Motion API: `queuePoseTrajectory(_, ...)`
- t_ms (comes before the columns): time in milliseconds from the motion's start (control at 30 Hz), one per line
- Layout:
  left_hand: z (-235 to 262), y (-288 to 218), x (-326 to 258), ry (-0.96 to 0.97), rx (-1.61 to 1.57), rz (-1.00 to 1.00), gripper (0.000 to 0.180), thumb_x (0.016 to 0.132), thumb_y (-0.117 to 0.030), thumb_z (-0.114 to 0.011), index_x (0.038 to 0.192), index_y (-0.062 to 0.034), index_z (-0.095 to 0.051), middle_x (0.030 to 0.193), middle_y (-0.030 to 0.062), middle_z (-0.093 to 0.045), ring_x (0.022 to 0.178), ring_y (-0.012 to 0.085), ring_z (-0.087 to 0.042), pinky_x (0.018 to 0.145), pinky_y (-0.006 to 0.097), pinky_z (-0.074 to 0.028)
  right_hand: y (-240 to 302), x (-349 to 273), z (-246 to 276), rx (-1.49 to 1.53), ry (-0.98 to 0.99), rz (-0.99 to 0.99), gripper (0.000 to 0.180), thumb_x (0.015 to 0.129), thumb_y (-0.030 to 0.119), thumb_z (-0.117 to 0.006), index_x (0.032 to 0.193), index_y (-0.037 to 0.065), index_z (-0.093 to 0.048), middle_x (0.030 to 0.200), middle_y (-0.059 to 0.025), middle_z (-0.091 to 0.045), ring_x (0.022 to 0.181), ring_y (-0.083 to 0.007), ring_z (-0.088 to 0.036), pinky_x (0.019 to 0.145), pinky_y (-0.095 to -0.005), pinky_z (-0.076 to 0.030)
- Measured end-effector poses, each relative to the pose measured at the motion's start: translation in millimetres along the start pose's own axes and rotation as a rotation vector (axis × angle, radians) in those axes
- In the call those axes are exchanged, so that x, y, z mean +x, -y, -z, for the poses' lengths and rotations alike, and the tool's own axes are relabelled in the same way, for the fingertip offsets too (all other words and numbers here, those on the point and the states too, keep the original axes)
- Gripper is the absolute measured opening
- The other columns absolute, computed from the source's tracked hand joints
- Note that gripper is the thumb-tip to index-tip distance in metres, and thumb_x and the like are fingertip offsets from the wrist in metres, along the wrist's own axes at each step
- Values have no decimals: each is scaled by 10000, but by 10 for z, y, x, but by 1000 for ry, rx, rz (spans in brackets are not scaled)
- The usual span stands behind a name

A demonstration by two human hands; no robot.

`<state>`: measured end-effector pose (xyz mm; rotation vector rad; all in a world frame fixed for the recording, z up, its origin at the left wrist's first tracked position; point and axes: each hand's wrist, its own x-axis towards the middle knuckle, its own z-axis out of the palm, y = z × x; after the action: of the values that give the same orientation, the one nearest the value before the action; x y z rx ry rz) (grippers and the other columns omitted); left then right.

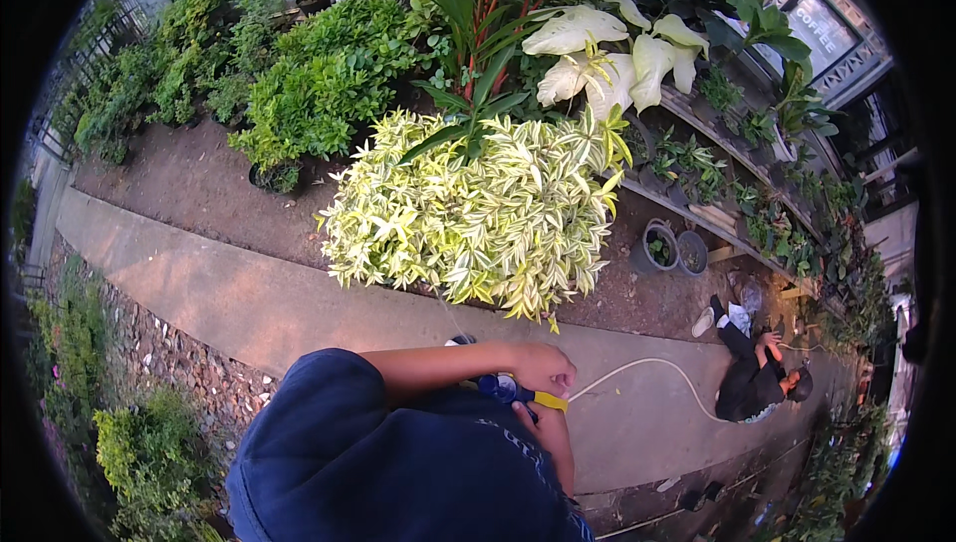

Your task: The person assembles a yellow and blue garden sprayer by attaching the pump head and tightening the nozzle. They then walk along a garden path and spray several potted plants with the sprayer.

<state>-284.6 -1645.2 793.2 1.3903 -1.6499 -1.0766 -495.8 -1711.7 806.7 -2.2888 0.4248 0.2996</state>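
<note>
A blue and yellow hose nozzle [495, 388] is held in front of my dark blue shirt, its blue head toward the left. From below, my right hand [546, 426] grips it near the yellow part. Curled just above the nozzle, my left hand [543, 368] is closed, and what lies inside its fingers is hidden. A pale hose [637, 362] leaves the yellow end and curves away to the right over the path. Beyond my hands spreads a bushy plant with yellow and green striped leaves [478, 208]. A thin pale streak shows between this bush and me.
The concrete path [189, 268] crosses from left to lower right. Green potted shrubs [319, 74] line the far soil bed. Grey pots [657, 245] stand beside plant shelves at the right. Another person [752, 383] in dark clothes is low on the path near the hose.
</note>
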Motion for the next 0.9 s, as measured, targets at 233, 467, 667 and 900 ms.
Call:
queuePoseTrajectory(233, 83, -266, -415, -418, -211, 222, 407, 1069, -358, -681, 1297, -22, -712, 1154, 173, -781, 1084, 316, -758, 946, 423, -581, -646, 751, 190, 204, 181, 69, 416, 1098, 393, -658, 1045, 4, -794, 779, -128, -773, 727, -265, -775, 701, -398, -590)
queuePoseTrajectory(467, -436, -547, 104, -1085, -73, 373, 385, 1086, -320, -676, 1345, -37, -698, 1290, 136, -750, 1203, 280, -719, 989, 429, -586, -1070, 1158, 1043, 281, 564, 138, 489, 1160, 386, -560, 896, -5, -689, 701, -31, -631, 637, -121, -588, 625, -320, -490)
queuePoseTrajectory(667, -1356, -709, 1578, -1543, -133, 504, 474, 1055, -304, -717, 1415, -19, -601, 1256, 138, -738, 1170, 288, -718, 948, 432, -582, -1885, 1075, 1890, 695, 600, -57, 458, 1188, 396, -487, 901, 54, -592, 739, -20, -571, 656, -117, -543, 634, -295, -468)
queuePoseTrajectory(900, -2655, -1297, 2581, -1813, -263, 659, 474, 1083, -331, -697, 1419, -3, -631, 1229, 161, -751, 1168, 257, -723, 992, 421, -583, -2658, 754, 2258, 619, 632, -59, 441, 1194, 375, -469, 898, 61, -558, 706, -10, -546, 588, -112, -502, 564, -291, -438)
